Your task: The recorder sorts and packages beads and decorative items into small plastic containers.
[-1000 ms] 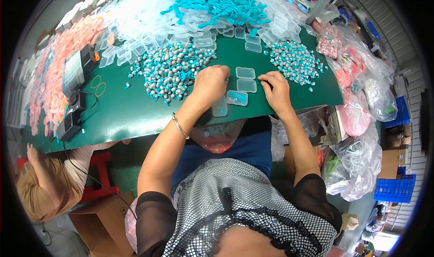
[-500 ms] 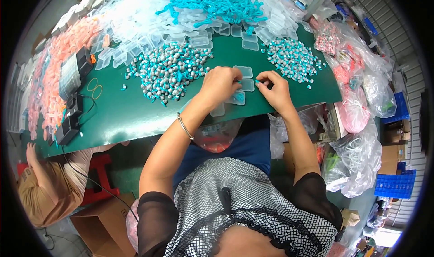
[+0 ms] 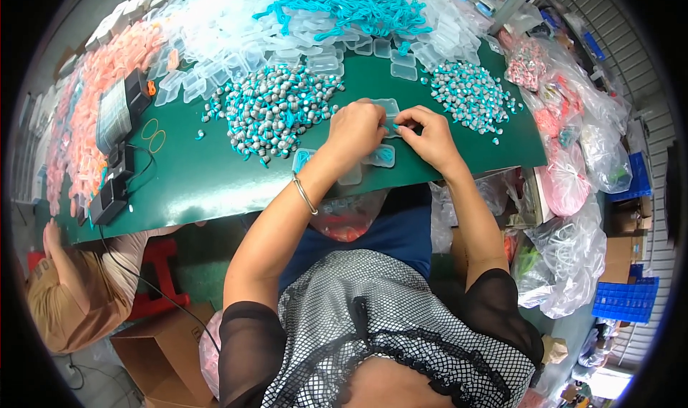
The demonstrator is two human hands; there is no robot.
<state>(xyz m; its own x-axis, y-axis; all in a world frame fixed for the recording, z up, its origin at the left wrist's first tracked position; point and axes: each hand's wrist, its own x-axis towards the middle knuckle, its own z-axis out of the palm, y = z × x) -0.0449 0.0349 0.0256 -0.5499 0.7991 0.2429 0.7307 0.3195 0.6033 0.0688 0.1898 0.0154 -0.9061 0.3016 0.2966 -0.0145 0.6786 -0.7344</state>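
Observation:
My left hand (image 3: 355,130) is bent over a clear plastic case (image 3: 388,105), fingers closed, what they grip hidden. From the right, my right hand (image 3: 431,140) meets it with thumb and forefinger pinched on a small teal piece; the fingertips of both hands nearly touch. Just below them lies a clear case (image 3: 383,156) with teal cord inside. Another case with teal contents (image 3: 302,158) shows beside my left wrist, and a further clear case (image 3: 351,175) is partly covered by it. A heap of grey-and-teal plugs (image 3: 276,110) spreads left of my left hand.
A smaller heap of teal-and-grey pieces (image 3: 473,96) lies at the right. Teal cords (image 3: 351,6) top a mound of clear cases at the back. Pink pieces (image 3: 122,57) and a black device (image 3: 111,196) occupy the left. Another person (image 3: 79,293) sits at lower left; bags (image 3: 562,257) crowd the right.
My right hand has moved left, bringing its small teal piece up to my left fingers. The whole view has shifted slightly, and the case beside my left wrist shows more.

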